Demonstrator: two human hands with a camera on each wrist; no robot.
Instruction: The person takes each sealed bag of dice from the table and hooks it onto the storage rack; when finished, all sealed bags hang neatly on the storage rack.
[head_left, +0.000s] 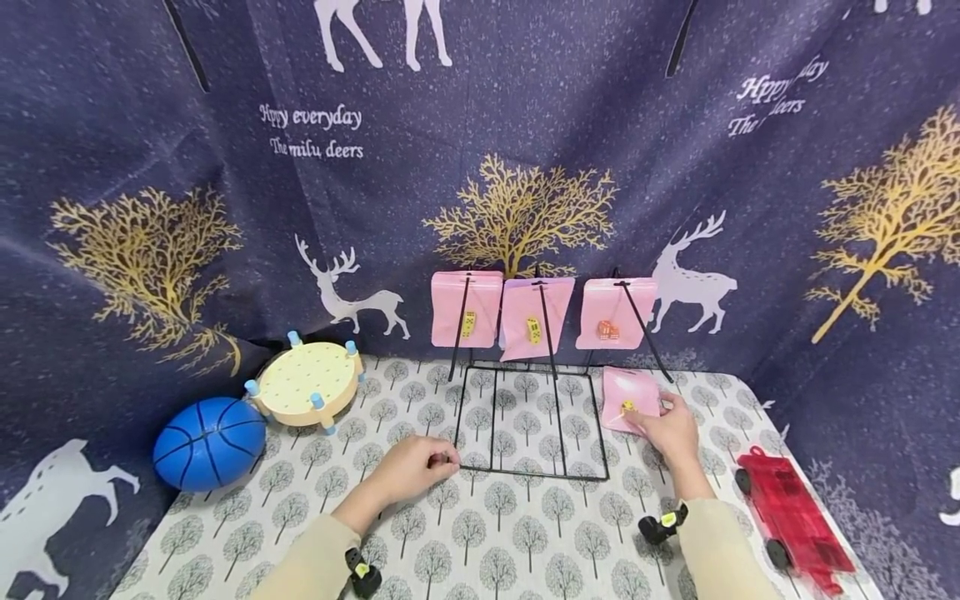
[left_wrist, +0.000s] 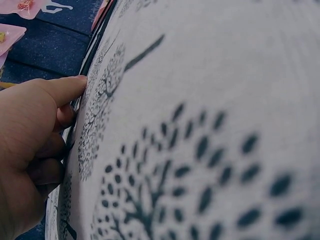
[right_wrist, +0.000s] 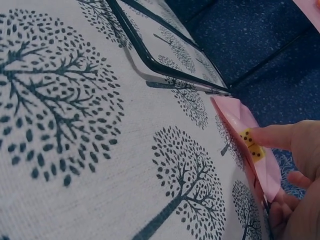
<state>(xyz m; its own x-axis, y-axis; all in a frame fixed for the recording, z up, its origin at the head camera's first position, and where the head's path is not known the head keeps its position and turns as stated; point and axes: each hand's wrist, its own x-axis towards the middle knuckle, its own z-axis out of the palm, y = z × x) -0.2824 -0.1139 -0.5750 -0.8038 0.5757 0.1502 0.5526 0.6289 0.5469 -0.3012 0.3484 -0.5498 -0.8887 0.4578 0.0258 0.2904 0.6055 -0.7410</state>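
Note:
My right hand (head_left: 670, 425) pinches a small pink zip pouch (head_left: 630, 392) at the table, just right of a black wire display rack (head_left: 532, 476). In the right wrist view the thumb lies over yellow dice (right_wrist: 252, 145) in the pouch, with fingers at its lower edge. My left hand (head_left: 416, 467) is at the front left corner of the rack's base, fingers curled and fingertips pinching the wire there. Three sets of pink pouches hang on the rack's prongs: a left set (head_left: 448, 308) and middle set (head_left: 517, 317) with yellow dice, and a right set (head_left: 596, 312) with orange dice.
A blue ball (head_left: 210, 442) and a round cream stool-like piece (head_left: 303, 379) with blue-tipped legs are at the left. A translucent red toy vehicle (head_left: 798, 517) with black wheels lies at the right edge. A dark deer-print curtain (head_left: 525, 100) hangs behind the tree-print tablecloth (head_left: 468, 567).

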